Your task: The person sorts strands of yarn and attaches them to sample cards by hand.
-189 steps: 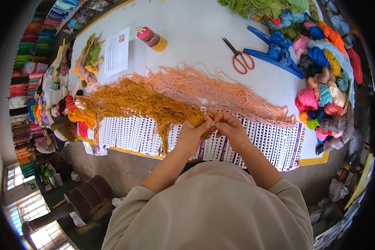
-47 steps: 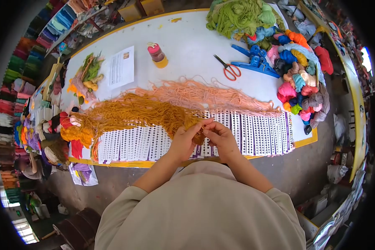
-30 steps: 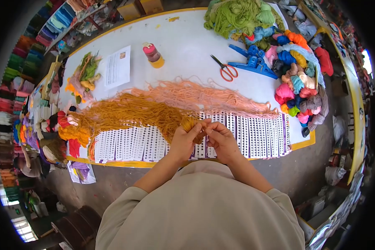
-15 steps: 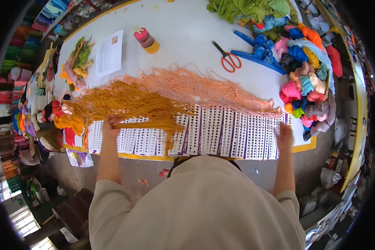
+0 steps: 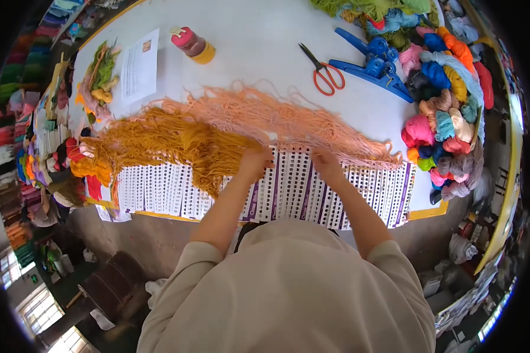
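Observation:
A row of white punched cards with purple strips lies along the near table edge. Mustard-brown yarn is heaped over the left cards, and peach yarn spreads behind and to its right. My left hand is at the right end of the mustard yarn, its fingers curled; what they hold, if anything, is too small to make out. Over the cards to the right, at the front fringe of the peach yarn, my right hand has its fingers bent together, and their contents cannot be made out either.
Red-handled scissors and a blue clamp-like tool lie at the back right, beside a pile of coloured skeins. A pink-and-yellow container, a printed sheet and small yarn bundles are further left.
My left hand has moved right from the mustard yarn's left part, and my right hand has moved left from the far right cards. The mustard yarn's loose strands have shifted left and bunched up.

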Available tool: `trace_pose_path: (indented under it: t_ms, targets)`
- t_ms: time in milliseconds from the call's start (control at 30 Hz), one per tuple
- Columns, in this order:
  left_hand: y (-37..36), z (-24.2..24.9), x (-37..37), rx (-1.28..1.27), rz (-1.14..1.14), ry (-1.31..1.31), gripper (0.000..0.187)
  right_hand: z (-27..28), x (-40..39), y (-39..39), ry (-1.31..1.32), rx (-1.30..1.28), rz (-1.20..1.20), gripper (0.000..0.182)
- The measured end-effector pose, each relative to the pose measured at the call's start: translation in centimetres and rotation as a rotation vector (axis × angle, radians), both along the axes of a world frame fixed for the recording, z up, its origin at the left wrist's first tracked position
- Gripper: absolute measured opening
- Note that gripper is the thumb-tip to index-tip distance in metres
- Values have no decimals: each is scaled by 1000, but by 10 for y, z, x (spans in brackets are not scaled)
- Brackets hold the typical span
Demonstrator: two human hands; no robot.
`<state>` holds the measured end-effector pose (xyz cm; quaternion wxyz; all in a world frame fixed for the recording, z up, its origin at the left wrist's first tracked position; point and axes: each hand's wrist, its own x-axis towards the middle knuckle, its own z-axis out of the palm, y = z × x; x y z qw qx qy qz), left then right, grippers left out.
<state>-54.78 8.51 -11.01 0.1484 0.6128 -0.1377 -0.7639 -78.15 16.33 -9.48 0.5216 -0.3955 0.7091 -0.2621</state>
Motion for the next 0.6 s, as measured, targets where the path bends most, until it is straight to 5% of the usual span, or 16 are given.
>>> trace_pose_path:
  t_ms: [67,167,400,500,600]
  targets:
    - [7,-9,-17,-363,-392,-337,19,-10,17,-16,-31,45,103,14]
    - [6,-7,-25,-577,-633,-455,20,-35,34,-23,24,-255,258,9]
    - [6,-1,-24,-496,-463,-352,23,-37,34,-24,64,-104,365,12]
    - [-2,3,-22,-414,-659,-329,23,-35,34,-24,83,-112,373,12]
    - [-6,26,-35,-348,-551,-236,26,-31,36,-26,42,-105,365,15]
